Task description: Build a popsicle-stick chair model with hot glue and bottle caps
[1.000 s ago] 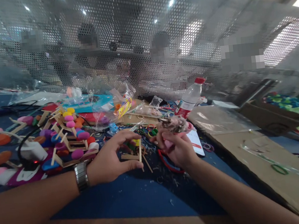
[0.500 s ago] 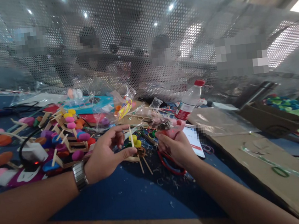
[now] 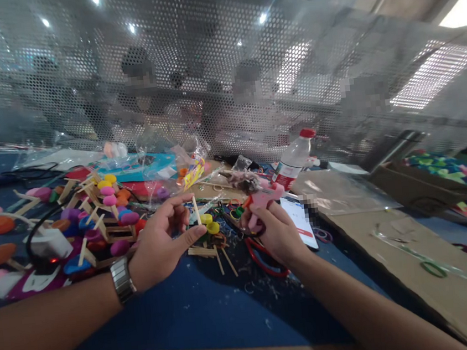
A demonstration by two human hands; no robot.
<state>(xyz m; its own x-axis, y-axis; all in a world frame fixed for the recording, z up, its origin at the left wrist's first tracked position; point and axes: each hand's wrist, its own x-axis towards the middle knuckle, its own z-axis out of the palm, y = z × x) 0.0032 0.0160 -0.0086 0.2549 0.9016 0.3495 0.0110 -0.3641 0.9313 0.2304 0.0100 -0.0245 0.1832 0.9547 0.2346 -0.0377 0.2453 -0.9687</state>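
Between the thumb and index finger of my left hand (image 3: 163, 241) a short thin wooden stick (image 3: 196, 211) is held upright. My right hand (image 3: 279, 231) is wrapped round a pink glue gun (image 3: 265, 195), whose nozzle end, coated in greyish residue, points left. The two hands are apart, and the nozzle does not touch the stick. Below the right hand lie red-handled scissors (image 3: 263, 263) on the blue table (image 3: 189, 313). Yellow bottle caps (image 3: 210, 225) and loose wooden sticks (image 3: 226, 262) lie between the hands.
At left is a pile of coloured caps and stick pieces (image 3: 109, 224), beside a white plug (image 3: 53, 244) with a cable. A red-capped bottle (image 3: 292, 160) and a phone (image 3: 299, 221) stand and lie at right, near cardboard (image 3: 388, 259). Behind rises a perforated screen (image 3: 209, 105).
The glue gun has turned in my right hand, so more of its pink body and handle shows. My left hand still pinches the stick. The whole view has shifted slightly.
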